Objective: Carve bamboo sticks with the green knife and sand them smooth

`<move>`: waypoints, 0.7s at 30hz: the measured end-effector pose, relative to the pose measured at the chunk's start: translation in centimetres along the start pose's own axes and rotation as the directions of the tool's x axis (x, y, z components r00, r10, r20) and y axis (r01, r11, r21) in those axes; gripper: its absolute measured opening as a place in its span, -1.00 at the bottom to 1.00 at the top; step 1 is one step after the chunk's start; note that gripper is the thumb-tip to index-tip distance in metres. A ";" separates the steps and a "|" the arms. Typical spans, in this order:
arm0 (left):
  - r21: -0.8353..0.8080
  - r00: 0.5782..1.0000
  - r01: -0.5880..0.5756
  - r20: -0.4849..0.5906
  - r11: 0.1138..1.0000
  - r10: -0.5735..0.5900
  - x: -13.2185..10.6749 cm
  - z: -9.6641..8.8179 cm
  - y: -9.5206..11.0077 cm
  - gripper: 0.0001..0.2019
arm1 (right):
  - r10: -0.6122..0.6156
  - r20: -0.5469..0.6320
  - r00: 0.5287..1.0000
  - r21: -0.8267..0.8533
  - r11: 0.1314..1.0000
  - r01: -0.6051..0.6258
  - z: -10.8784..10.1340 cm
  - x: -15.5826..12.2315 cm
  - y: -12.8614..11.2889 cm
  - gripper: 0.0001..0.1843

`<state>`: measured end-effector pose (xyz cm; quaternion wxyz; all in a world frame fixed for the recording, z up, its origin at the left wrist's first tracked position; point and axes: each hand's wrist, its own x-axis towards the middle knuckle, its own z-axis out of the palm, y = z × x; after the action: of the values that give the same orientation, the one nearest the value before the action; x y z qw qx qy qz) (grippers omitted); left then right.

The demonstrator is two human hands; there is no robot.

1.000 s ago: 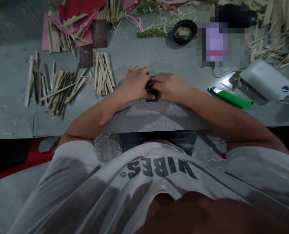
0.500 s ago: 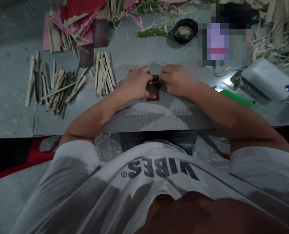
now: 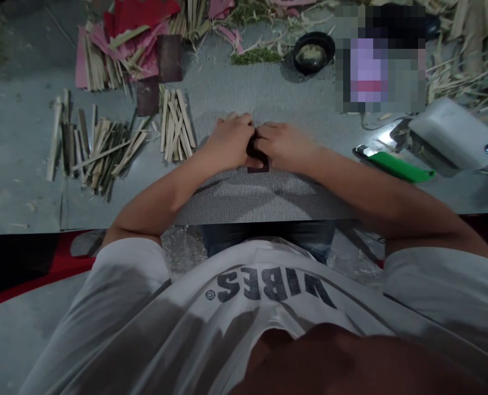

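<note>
My left hand [image 3: 232, 144] presses on the left side of a dark brown rectangular sheet [image 3: 258, 166] that looks like sandpaper, lying on a grey mat [image 3: 264, 206]. Its thumb stretches over the sheet's lower part, while the other fingers bend at the upper edge. Close against it, my right hand [image 3: 283, 144] is closed over the sheet's upper right, fingers curled around a thin bamboo strip that they now hide. The two hands nearly touch.
Bamboo sticks [image 3: 176, 126] lie in piles to the left, near more brown sheets [image 3: 170, 57] and red and pink paper [image 3: 141, 22]. A black bowl [image 3: 313, 53] stands behind. Right are a green-handled tool [image 3: 404, 167], a white lamp-like device [image 3: 453, 137] and a blurred-out patch.
My right hand has slid left and slightly toward me across the brown sheet, closing the gap to my left hand. The strip seen between them is now covered. My left hand stays in place.
</note>
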<state>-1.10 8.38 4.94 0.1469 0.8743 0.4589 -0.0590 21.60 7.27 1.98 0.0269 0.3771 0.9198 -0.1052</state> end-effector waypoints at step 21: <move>-0.018 0.999 0.012 0.041 1.000 -0.012 -0.1 -0.4 0.1 -0.42 | -0.009 -0.078 0.997 0.060 0.998 0.014 1.2 0.3 -0.4 -0.54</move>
<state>-1.10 8.35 5.41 0.1638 0.8688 0.4616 -0.0734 21.08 6.91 0.80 -0.0210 0.3761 0.9188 -0.1182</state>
